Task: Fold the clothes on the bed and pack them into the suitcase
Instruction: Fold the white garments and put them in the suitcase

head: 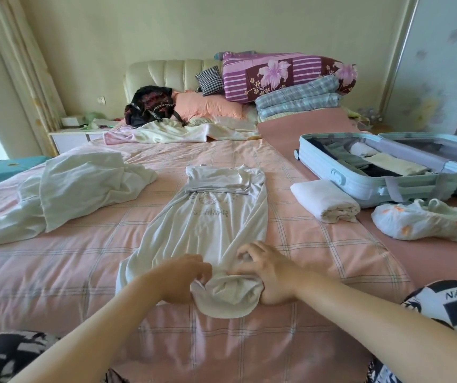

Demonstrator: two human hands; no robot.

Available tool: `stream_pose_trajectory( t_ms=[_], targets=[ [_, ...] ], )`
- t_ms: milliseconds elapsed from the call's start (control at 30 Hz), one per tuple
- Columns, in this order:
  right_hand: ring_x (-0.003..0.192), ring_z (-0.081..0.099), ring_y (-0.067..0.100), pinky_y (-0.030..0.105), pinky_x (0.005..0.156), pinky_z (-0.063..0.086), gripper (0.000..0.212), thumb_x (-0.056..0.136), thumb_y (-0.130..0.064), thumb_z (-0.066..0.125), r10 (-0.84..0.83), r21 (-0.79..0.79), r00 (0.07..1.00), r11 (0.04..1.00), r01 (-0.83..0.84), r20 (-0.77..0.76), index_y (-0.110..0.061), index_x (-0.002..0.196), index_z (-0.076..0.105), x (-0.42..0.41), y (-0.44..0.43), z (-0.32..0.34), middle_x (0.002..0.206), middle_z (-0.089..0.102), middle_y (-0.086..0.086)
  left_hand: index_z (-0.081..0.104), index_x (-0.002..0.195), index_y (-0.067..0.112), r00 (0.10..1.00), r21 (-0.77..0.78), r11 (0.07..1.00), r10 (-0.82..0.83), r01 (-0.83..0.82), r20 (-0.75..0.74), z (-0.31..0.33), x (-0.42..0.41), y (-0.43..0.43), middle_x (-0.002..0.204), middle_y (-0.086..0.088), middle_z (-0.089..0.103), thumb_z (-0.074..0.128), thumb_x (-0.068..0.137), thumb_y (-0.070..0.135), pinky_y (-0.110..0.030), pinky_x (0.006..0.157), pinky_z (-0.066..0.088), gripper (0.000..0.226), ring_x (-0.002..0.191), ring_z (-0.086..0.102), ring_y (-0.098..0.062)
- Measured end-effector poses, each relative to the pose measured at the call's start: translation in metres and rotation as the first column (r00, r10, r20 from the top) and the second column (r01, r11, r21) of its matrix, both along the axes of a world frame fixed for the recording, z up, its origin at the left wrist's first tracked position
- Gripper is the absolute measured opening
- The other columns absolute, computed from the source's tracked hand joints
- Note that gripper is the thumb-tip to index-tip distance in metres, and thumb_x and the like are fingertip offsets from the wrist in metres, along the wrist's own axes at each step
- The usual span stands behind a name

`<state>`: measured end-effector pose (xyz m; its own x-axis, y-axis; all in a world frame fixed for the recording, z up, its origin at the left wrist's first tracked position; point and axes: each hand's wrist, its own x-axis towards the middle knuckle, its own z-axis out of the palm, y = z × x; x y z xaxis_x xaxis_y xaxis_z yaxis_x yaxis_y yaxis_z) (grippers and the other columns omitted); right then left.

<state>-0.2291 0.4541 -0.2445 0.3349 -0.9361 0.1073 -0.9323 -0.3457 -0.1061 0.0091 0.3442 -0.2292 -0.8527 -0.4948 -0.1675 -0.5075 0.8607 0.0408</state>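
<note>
While left hand (pixel 184 276) and right hand (pixel 267 273) grip its rolled end, soft white garment (pixel 208 225), long, creased

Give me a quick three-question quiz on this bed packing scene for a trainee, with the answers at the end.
1. True or false: the suitcase is closed.
2. Pick one: what are the left hand and right hand doing with the shirt? A: rolling up its near end on the bed. B: holding it in the air. C: laying it in the suitcase.
3. Fill in: the white roll lies on the bed ___ the suitcase, not inside it.

Key: 1 false, it lies open. 2 A. 3 beside.
</note>
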Motion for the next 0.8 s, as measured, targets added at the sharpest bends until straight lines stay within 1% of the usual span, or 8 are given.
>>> stream_pose_trajectory(
  t_ms=[100,200,267,333,433,533,667,800],
  targets=[
    [0.087,0.048,0.004,0.024,0.079,0.042,0.030,0.076,-0.014,0.068,-0.041,0.163,0.970,0.987,0.002,0.238,-0.031,0.099,0.074,0.010,0.004,0.003,0.098,0.053,-0.010,0.068,0.096,0.034,0.997,0.260,0.962,0.078,-0.080,0.021,0.009,-0.001,0.006,0.092,0.021,0.057,0.068,0.080,0.026,-0.017,0.078,0.044,0.018,0.088,0.055,-0.001],
    [0.072,0.053,0.001,0.019,0.069,0.046,0.019,0.076,-0.021,0.081,-0.149,0.434,0.926,0.901,-0.017,0.346,-0.026,0.092,0.075,0.015,0.010,0.010,0.084,0.063,-0.008,0.065,0.095,0.035,0.982,0.396,0.914,0.149,-0.090,-0.120,0.016,-0.008,0.016,0.091,0.020,0.062,0.078,0.073,0.049,-0.020,0.072,0.047,0.028,0.077,0.057,0.000],
    [0.072,0.055,-0.001,0.018,0.069,0.046,0.020,0.076,-0.023,0.083,-0.216,0.397,0.887,0.917,0.041,0.407,-0.023,0.091,0.070,0.014,0.011,0.015,0.083,0.063,-0.012,0.054,0.108,0.044,0.971,0.279,0.960,0.081,-0.016,-0.224,0.014,-0.018,0.022,0.104,0.023,0.055,0.078,0.064,0.060,-0.021,0.074,0.047,0.053,0.087,0.058,0.001],
    [0.087,0.052,0.000,0.018,0.078,0.041,0.037,0.074,-0.029,0.083,-0.181,0.278,0.938,0.956,0.097,0.297,-0.026,0.105,0.063,0.009,0.013,0.018,0.098,0.057,-0.013,0.051,0.116,0.045,0.977,0.130,0.990,-0.032,0.060,-0.213,0.007,-0.027,0.025,0.111,0.021,0.049,0.079,0.065,0.059,-0.022,0.075,0.044,0.060,0.094,0.054,-0.003],
    [0.132,0.024,0.012,0.028,0.112,0.022,0.086,0.071,-0.038,0.076,-0.062,0.188,0.983,0.978,0.094,-0.171,-0.037,0.145,0.032,-0.003,0.013,0.010,0.142,0.027,-0.005,0.045,0.126,0.041,0.991,-0.032,0.991,-0.132,0.132,-0.004,0.000,-0.027,0.028,0.123,0.013,0.037,0.083,0.059,0.058,-0.027,0.089,0.039,0.079,0.109,0.038,-0.007],
    [0.149,0.017,0.019,0.042,0.124,0.015,0.077,0.084,-0.027,0.065,-0.065,0.148,0.991,0.985,0.083,-0.121,-0.033,0.154,0.031,-0.006,0.005,-0.007,0.162,0.019,-0.001,0.031,0.137,0.034,0.976,-0.281,0.951,-0.074,0.131,0.204,-0.001,-0.018,0.026,0.131,0.005,0.029,0.083,0.065,0.047,-0.036,0.095,0.043,0.090,0.119,0.036,-0.015],
    [0.108,0.063,0.021,0.036,0.092,0.048,0.034,0.091,-0.011,0.057,-0.177,0.085,0.948,0.984,0.160,0.263,-0.025,0.118,0.071,-0.009,-0.008,0.004,0.118,0.070,-0.003,0.057,0.119,0.032,0.994,-0.216,0.973,0.090,-0.076,0.055,0.021,-0.013,0.013,0.117,0.009,0.055,0.055,0.089,0.016,-0.027,0.079,0.045,0.034,0.108,0.058,-0.016],
    [0.082,0.058,0.024,0.036,0.069,0.045,0.029,0.091,-0.034,0.054,-0.339,0.069,0.875,0.939,0.337,0.346,-0.010,0.079,0.064,-0.022,-0.037,0.044,0.084,0.063,0.000,0.065,0.113,0.028,0.964,-0.413,0.880,0.265,-0.235,0.017,0.050,-0.018,-0.033,0.114,0.003,0.054,0.046,0.094,0.026,-0.030,0.081,0.051,0.028,0.105,0.058,-0.018]
  ],
)
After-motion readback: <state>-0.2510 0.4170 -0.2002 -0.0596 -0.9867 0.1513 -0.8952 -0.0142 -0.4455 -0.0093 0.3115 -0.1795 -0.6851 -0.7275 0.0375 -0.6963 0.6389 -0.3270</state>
